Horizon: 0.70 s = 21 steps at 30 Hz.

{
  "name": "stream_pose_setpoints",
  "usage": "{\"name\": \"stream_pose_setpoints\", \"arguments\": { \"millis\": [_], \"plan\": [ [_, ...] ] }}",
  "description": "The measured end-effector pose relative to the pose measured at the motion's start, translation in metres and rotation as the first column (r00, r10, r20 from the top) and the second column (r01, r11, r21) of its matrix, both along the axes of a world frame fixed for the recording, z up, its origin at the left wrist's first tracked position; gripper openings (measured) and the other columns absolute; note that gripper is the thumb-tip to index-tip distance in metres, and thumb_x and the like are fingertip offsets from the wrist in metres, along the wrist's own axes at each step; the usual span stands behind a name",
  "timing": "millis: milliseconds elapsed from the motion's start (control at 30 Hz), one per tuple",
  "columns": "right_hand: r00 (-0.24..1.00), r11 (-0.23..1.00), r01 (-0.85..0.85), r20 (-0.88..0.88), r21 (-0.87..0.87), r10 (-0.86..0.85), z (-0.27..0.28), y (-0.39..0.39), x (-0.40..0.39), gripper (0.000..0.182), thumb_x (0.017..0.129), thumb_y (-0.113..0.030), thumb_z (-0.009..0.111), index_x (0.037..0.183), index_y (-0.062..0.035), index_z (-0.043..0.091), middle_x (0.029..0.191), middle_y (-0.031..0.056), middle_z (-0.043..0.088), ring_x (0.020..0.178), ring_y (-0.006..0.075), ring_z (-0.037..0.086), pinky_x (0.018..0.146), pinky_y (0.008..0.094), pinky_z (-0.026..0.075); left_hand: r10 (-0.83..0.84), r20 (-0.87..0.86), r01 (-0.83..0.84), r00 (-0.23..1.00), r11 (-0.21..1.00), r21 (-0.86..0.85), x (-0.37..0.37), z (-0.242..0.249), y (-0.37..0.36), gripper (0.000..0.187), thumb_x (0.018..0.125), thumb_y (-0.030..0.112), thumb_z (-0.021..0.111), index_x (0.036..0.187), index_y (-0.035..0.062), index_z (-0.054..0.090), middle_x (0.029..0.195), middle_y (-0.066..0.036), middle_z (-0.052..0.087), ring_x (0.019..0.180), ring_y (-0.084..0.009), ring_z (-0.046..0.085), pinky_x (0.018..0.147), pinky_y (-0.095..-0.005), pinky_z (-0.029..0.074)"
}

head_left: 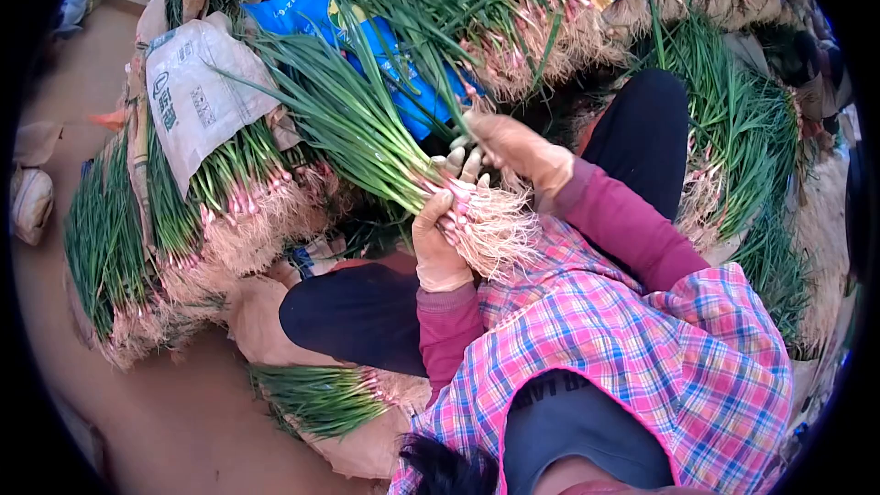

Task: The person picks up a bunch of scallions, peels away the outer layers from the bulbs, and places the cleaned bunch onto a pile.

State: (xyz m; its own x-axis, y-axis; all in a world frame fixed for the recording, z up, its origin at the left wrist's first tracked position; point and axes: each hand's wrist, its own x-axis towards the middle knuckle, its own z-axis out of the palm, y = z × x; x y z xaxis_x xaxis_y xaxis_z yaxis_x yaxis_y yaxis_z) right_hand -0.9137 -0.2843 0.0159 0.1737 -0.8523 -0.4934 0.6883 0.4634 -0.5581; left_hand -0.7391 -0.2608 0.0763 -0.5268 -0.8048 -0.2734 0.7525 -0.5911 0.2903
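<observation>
One bunch of long green onions with pinkish bulbs and pale roots (376, 137) sits clamped in the tan-gloved left hand (440, 243), leaves fanning up-left, roots spilling right. The tan-gloved right hand (524, 148) is just beside; its finger closure I can't make out. Beyond lies a blue printed plastic bag (307, 14), partly under the leaves; left, one white printed sack (206, 96); two dark-trousered knees (646, 128) flank the grip.

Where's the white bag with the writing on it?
In the head view, the white bag is at the upper left, lying over some green stalks with pink ends, beside a blue bag.
</observation>
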Motion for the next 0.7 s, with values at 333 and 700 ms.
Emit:
{"name": "stream_pose_setpoints", "arguments": {
  "millis": [333,700],
  "plan": [
    [0.965,0.987,-0.064,0.242,-0.147,0.099,-0.003,-0.016,0.05,0.035,0.099,-0.035,0.049,0.112,-0.0036,0.057,0.09,0.0025,0.063,0.069,0.0118,0.057,0.052,0.0225,0.048,-0.095,0.197,0.074,0.976,0.991,0.114,0.016,-0.014,0.001,0.049,0.078,-0.001,0.057,0.126,-0.0036,0.05,0.113,-0.018,0.062,0.09,-0.0237,0.063,0.089,-0.0377,0.052],
    [0.922,0.912,0.386,0.067,-0.14,-0.38,-0.043,-0.035,-0.01,0.015,0.092,-0.017,0.06,0.094,-0.0026,0.064,0.076,-0.0001,0.063,0.059,0.0058,0.052,0.053,0.0183,0.044,-0.032,0.018,0.032,0.999,0.999,-0.002,0.024,-0.009,0.004,0.051,0.076,0.004,0.061,0.124,0.0037,0.047,0.112,-0.013,0.055,0.099,-0.0258,0.055,0.088,-0.0381,0.051]
  ]
}}
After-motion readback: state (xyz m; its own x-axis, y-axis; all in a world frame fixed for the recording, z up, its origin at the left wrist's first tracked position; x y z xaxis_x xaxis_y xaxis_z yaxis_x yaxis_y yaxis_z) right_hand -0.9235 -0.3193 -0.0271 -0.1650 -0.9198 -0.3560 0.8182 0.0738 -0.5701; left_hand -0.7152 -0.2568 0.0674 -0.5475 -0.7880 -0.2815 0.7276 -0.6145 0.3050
